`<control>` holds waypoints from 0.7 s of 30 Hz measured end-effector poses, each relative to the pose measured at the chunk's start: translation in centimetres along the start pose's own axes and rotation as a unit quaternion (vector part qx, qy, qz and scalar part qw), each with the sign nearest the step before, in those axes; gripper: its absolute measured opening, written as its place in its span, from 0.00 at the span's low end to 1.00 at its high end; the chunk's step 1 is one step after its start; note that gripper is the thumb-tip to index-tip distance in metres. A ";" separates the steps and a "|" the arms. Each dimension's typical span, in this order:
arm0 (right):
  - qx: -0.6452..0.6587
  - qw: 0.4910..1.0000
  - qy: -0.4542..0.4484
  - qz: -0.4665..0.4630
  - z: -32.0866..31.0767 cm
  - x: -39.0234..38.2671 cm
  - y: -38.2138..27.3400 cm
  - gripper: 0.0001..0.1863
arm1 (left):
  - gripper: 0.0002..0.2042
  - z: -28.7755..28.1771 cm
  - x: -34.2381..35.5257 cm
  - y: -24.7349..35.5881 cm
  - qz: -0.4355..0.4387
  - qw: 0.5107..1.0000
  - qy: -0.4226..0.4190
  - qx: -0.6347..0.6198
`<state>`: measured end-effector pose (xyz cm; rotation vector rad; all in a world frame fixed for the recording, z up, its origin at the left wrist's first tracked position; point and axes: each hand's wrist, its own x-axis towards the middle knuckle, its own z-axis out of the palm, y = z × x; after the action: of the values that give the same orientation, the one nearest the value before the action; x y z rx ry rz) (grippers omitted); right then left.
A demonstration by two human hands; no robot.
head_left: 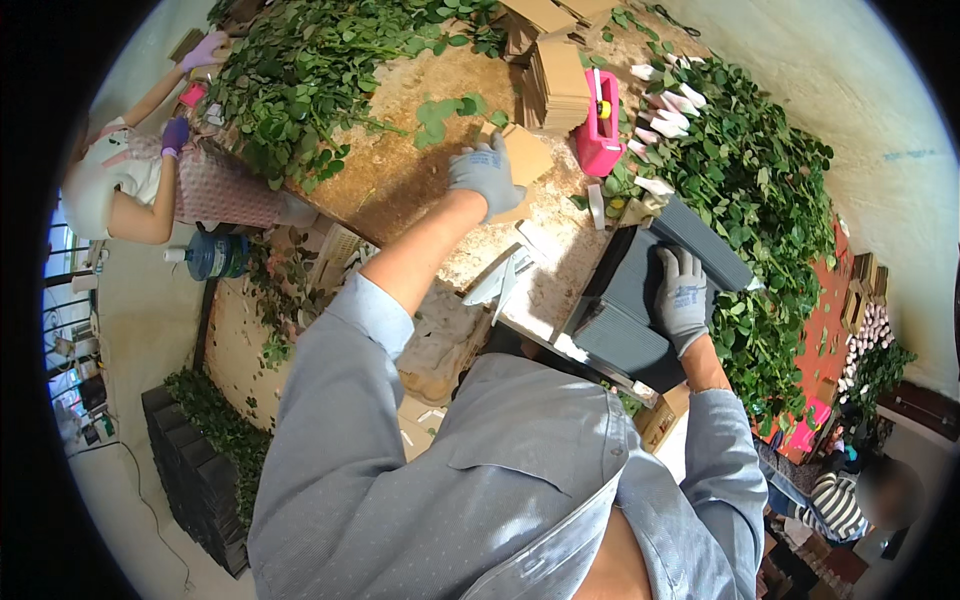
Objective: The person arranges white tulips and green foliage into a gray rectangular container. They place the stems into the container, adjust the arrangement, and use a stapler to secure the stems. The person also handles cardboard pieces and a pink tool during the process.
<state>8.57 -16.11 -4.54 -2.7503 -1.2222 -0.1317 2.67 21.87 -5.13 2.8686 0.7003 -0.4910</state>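
Note:
My left hand (pixel 484 178), in a grey glove, lies with its fingers spread over a brown cardboard sheet (pixel 530 155) on the worktable; its palm side is hidden. On the right, my right hand (pixel 683 300), gloved the same, rests flat with fingers stretched on a stack of dark grey corrugated sheets (pixel 625 335). Another dark grey folded piece (pixel 703 243) lies just beyond it. Between my hands, near the table's front edge, is a white and grey tool (pixel 503 277), perhaps a stapler. A pink tape dispenser (pixel 599 125) stands beyond the cardboard.
A tall cardboard stack (pixel 556 88) stands at the back. Leafy stems (pixel 300 80) heap at the far left; more stems (pixel 770 150), some with white-wrapped heads, pile at right. A person in purple gloves (pixel 176 135) works at left, a person in stripes (pixel 838 505) is lower right.

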 end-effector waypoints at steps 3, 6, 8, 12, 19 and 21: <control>0.005 1.000 0.004 -0.003 0.3 -0.1 0.0 0.24 | 0.51 -0.5 -0.7 0.6 -0.005 0.999 0.040 -0.008; -0.006 1.000 0.012 -0.008 0.3 -0.3 0.1 0.24 | 0.50 -1.6 -1.7 1.2 -0.006 0.996 0.080 -0.046; 0.000 1.000 0.007 -0.004 0.5 -0.4 -0.2 0.24 | 0.47 -2.0 -2.7 1.2 -0.005 0.983 0.162 -0.088; 0.049 0.999 -0.011 0.013 -0.6 0.1 -0.5 0.23 | 0.39 -3.4 -4.3 2.4 0.097 0.886 0.276 -0.359; -0.014 1.000 -0.017 0.015 -0.9 0.2 0.1 0.24 | 0.14 -0.3 -8.7 11.6 0.274 0.586 -0.149 -0.748; -0.054 0.998 0.001 0.016 0.3 -0.5 1.0 0.25 | 0.13 2.9 -7.7 13.9 0.290 0.603 -0.251 -0.700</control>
<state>8.94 -17.11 -5.01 -2.8597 -1.2044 -0.2028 1.98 5.76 -4.25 1.1738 -0.0865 -0.3270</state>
